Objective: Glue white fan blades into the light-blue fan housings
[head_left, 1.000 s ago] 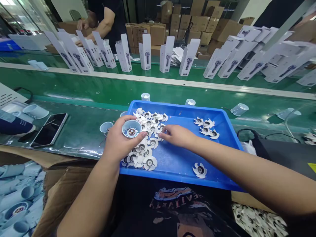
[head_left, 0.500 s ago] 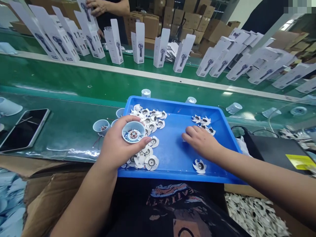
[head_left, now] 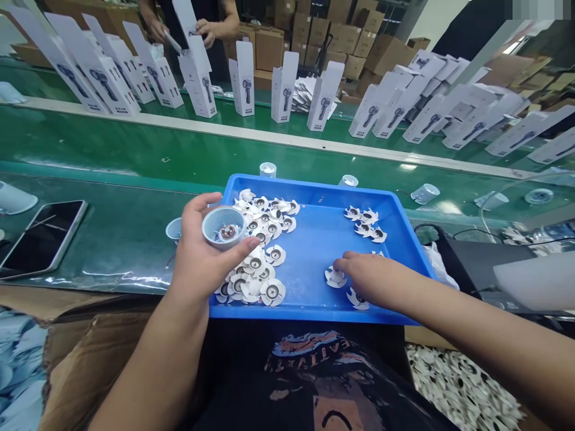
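Our light-blue cup point(head_left: 223, 227), its round motor part showing inside, is above the tray's left edge, grasped between the thumb and fingers of our left hand point(head_left: 200, 254). Our right hand point(head_left: 366, 275) is over the near right corner of the blue tray point(head_left: 309, 239), its fingertips at a white fan blade point(head_left: 335, 277); we cannot tell whether they grip it. More fan blades point(head_left: 265, 218) crowd the tray's left edge. A phone point(head_left: 42, 238) lies left, near the counter's point(head_left: 121, 233) front edge.

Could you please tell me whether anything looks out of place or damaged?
One pale blue cup lies on its side beyond the blue tray, which looks odd because the upright cup nearby stands. No damage is evident.
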